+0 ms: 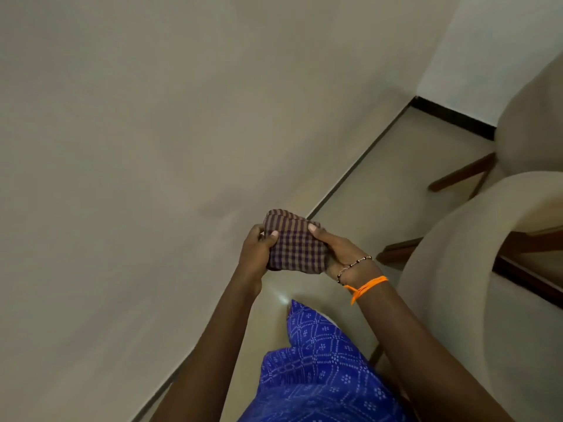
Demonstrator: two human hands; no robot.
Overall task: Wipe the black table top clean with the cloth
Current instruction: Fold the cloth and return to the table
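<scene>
The desk (122, 147) spans the left of the view, its surface reading as a dull reflective grey. Your left hand (256, 254) and right hand (335, 254) both grip the folded checked cloth (292, 248), held in the air just past the desk edge. Expect it to be light, soft and limp; keep it folded as a pad, palm flat on top.

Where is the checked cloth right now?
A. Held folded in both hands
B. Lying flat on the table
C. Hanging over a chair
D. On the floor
A: the left hand and right hand each grip a side of the folded cloth, holding it up in the air near the table edge.
</scene>
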